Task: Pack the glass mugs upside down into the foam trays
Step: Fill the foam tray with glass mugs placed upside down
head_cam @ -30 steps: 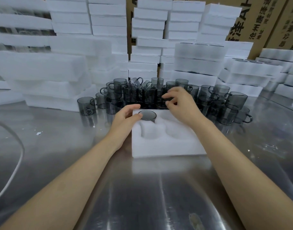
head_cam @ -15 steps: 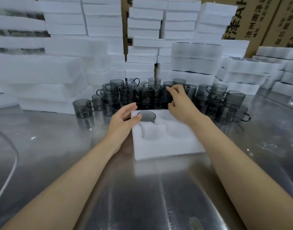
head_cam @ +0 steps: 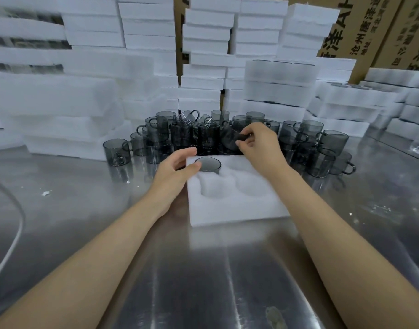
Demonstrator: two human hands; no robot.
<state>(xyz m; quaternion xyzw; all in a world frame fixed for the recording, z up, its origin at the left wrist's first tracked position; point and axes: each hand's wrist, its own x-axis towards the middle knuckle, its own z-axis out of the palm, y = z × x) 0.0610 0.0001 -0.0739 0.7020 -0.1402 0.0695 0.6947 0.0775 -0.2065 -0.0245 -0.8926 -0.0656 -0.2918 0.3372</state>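
Head view: our right hand (head_cam: 260, 148) pinches a smoky grey glass mug (head_cam: 231, 138), tilted, at the 12 o'clock edge of the soft white foam tray (head_cam: 237, 210). Our left hand (head_cam: 176, 173) lies relaxed at the tray's 10 o'clock corner, thumb touching the round base of an inverted mug (head_cam: 207, 164) sunk in the 11 o'clock pocket. More cylindrical mugs (head_cam: 332, 141) crowd the shiny steel surface (head_cam: 203, 281) beyond.
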